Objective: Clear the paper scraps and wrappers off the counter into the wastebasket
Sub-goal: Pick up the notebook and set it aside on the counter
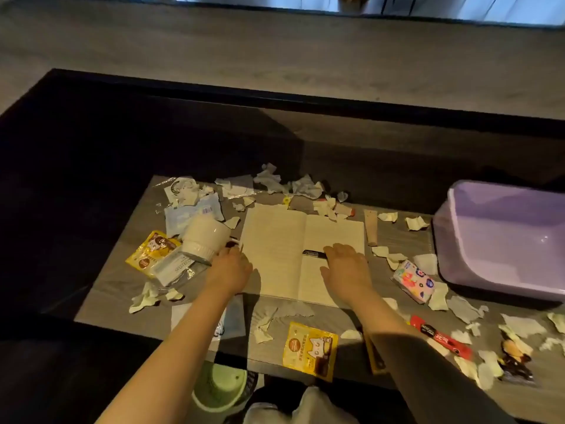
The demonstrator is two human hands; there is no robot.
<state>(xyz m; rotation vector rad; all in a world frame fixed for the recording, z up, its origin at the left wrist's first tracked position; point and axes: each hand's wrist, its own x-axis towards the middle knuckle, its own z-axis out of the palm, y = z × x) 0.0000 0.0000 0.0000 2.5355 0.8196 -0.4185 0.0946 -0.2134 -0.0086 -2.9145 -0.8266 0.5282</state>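
Torn paper scraps (301,185) and wrappers litter the grey counter (113,301) around an open notebook (275,246). One yellow snack wrapper (153,252) lies at the left and another yellow wrapper (308,350) near the front edge. A red wrapper (440,338) lies at the right. The green wastebasket (218,387) stands on the floor below the counter's front edge. My left hand (227,270) lies flat at the notebook's left edge, fingertips beside a white mug (204,237). My right hand (345,267) rests flat on the right page, its fingers over a black pen (313,254).
A purple plastic basin (501,240) sits at the right of the counter. A floral tissue pack (414,281), a beige tube (371,228), a blue-white packet (192,215) and a clear-wrapped package (177,267) lie among the scraps. A small dark figure (516,356) lies far right.
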